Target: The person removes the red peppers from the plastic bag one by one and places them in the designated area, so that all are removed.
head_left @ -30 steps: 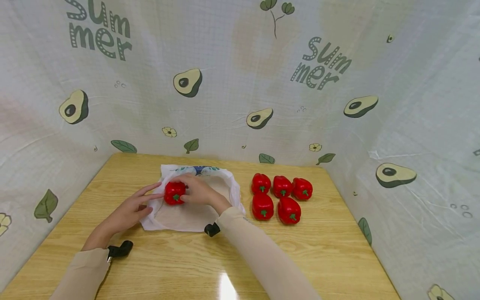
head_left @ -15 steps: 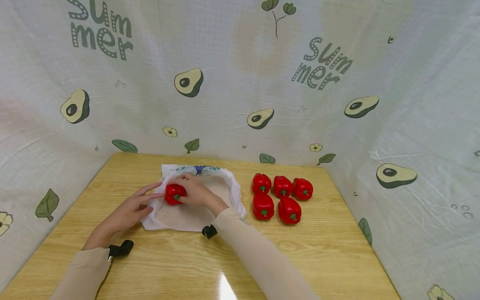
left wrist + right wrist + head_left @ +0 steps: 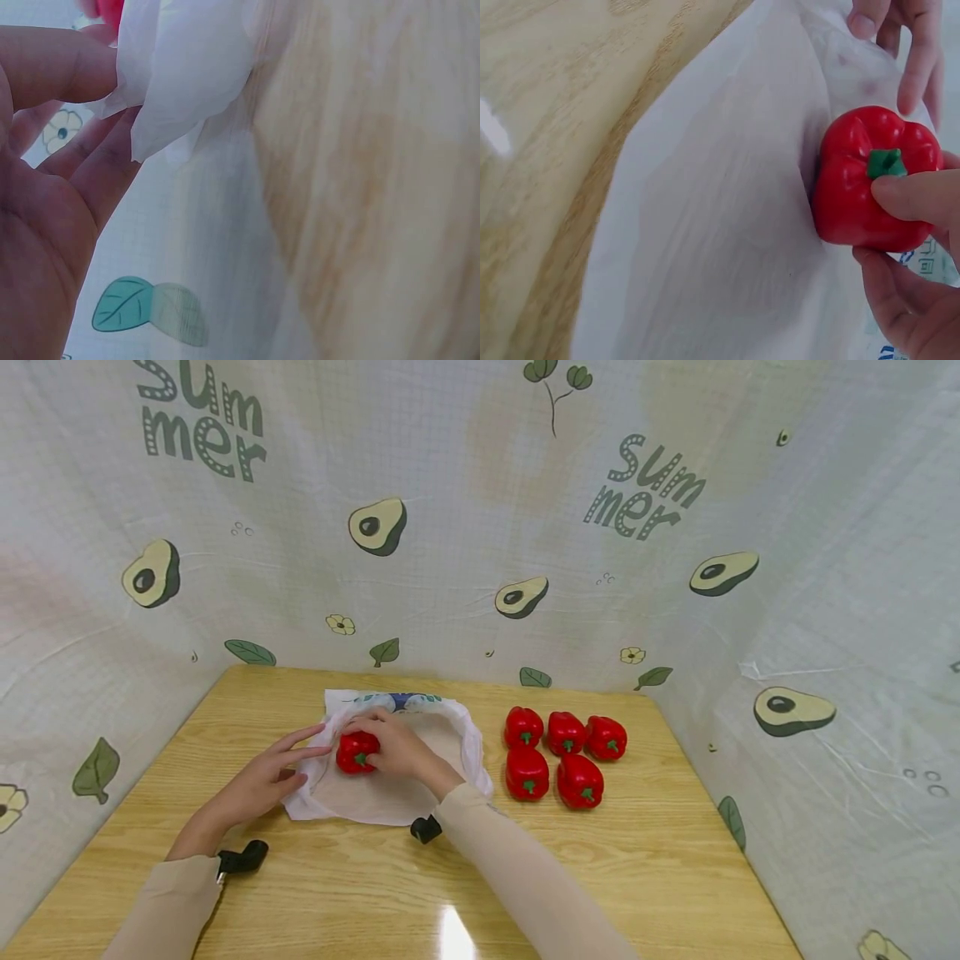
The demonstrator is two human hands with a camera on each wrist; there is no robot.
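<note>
A red toy bell pepper [image 3: 356, 752] with a green stem is in my right hand [image 3: 393, 745], thumb near the stem and fingers around its side. It is over the inside of a white plastic bag [image 3: 382, 810] spread on the table, near the bag's left side. The right wrist view shows the pepper [image 3: 870, 187] close beside the bag's folded film. Spread, fairly straight fingers of my left hand [image 3: 262, 781] touch the bag's left edge. In the left wrist view, the film [image 3: 187, 67] hides some of those fingertips.
Several more red toy peppers [image 3: 527, 772] stand grouped in two rows right of the bag. A wooden table [image 3: 360, 893] carries everything. Patterned cloth [image 3: 450, 527] rises behind it and along both sides. Black wrist cameras [image 3: 243, 857] sit on the wrists.
My right hand and the red pepper shift slightly to the right within the bag. The left hand stays at the bag's left edge, and the grouped peppers keep their places.
</note>
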